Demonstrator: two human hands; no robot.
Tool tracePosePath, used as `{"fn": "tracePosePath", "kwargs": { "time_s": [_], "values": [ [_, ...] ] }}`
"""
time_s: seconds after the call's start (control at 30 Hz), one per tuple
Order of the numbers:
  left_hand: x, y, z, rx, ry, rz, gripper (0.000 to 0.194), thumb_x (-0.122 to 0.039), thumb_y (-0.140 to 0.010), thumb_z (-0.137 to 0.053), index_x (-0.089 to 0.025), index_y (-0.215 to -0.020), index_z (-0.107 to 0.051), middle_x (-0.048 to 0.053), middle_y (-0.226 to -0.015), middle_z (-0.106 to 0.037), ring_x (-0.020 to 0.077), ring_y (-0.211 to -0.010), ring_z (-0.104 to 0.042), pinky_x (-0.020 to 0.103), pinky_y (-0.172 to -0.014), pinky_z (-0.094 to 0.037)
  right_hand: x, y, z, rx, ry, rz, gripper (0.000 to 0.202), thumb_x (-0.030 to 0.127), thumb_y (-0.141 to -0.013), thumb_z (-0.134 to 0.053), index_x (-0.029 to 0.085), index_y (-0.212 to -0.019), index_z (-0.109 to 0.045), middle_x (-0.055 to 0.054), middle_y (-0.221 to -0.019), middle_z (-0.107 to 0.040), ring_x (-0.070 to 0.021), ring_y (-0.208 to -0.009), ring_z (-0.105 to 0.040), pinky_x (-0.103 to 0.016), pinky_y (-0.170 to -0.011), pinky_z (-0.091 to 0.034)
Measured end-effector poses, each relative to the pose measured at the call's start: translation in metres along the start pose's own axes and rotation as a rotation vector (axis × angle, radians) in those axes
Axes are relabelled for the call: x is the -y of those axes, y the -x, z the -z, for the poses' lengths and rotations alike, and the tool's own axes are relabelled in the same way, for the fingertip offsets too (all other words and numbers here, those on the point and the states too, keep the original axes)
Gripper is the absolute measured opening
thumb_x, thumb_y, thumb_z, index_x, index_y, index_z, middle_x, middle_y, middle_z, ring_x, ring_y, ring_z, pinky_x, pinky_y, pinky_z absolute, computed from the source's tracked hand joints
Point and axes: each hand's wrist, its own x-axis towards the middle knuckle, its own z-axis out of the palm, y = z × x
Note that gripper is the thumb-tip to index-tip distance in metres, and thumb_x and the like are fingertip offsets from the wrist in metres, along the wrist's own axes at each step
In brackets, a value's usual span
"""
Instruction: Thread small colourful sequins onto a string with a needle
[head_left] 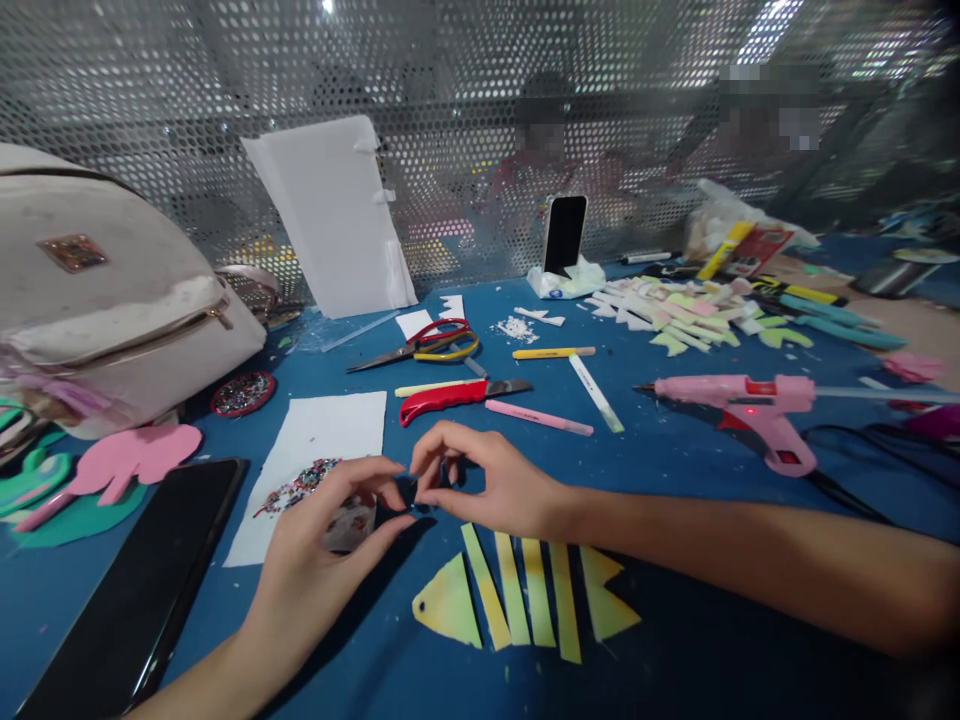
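My left hand (319, 555) is curved, with its thumb and fingertips apart. Behind its palm, a small see-through item (352, 525) is partly hidden; whether it is a bag or a cup I cannot tell. Facing it, my right hand (491, 480) has its fingers bent in a pinch, and whatever tiny thing sits at the fingertips is too small to make out. Mixed colourful beads or sequins (296, 487) lie on a white paper sheet (337, 420). Just below my right hand is a yellow-green fish cutout (448, 605), split into a head, several strips and a tail.
A red-handled knife (446, 400), scissors (442, 342) and markers (540, 417) lie beyond my hands. At right rests a pink glue gun (739, 390) with a cord. Left are a dark phone (142, 590) and a backpack (112, 270). Paper scraps (675, 310) are piled farther back.
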Motion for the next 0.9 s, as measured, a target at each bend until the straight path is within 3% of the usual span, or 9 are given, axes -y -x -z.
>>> {"fn": "tracePosePath", "kwargs": {
  "time_s": [0.33,0.47,0.63,0.9],
  "values": [
    [-0.0001,0.0026,0.0004,-0.047,-0.018,0.025,0.021,-0.015,-0.092,-0.064,-0.025,-0.11,-0.064,-0.002,-0.09,-0.073,0.014,-0.082,-0.07,0.024,-0.081,-0.055,-0.0008,-0.0003,0.0003,-0.022,0.001,0.023,0.022,0.01,-0.087,-0.067,0.02,-0.105,-0.059,-0.001,-0.092,-0.071,-0.0141,-0.087,-0.07,-0.026,-0.075,-0.047],
    [-0.0003,-0.0001,0.0003,-0.034,0.001,0.048,0.018,-0.016,-0.091,-0.065,-0.026,-0.106,-0.066,-0.003,-0.088,-0.073,0.013,-0.079,-0.069,0.022,-0.075,-0.054,-0.0006,0.0001,0.0005,-0.013,0.007,0.04,0.023,0.01,-0.087,-0.067,0.02,-0.106,-0.059,-0.001,-0.093,-0.07,-0.014,-0.088,-0.07,-0.026,-0.075,-0.048],
    [-0.002,-0.0044,0.0033,0.03,0.026,0.009,0.009,-0.018,-0.091,-0.067,-0.024,-0.085,-0.071,-0.002,-0.087,-0.074,0.0145,-0.08,-0.069,0.023,-0.073,-0.052,0.0003,0.0004,0.0008,-0.011,0.002,0.052,0.021,0.011,-0.088,-0.066,0.02,-0.106,-0.06,-0.001,-0.094,-0.069,-0.0139,-0.088,-0.069,-0.025,-0.075,-0.05],
    [-0.0023,-0.0041,0.0039,0.028,0.025,0.107,0.008,-0.026,-0.089,-0.07,-0.025,-0.082,-0.074,-0.001,-0.082,-0.074,0.0151,-0.069,-0.066,0.024,-0.065,-0.052,-0.0009,0.001,0.0006,-0.012,-0.001,0.049,0.019,0.013,-0.089,-0.067,0.02,-0.105,-0.059,-0.001,-0.094,-0.069,-0.0133,-0.087,-0.068,-0.025,-0.075,-0.05]
  ]
}}
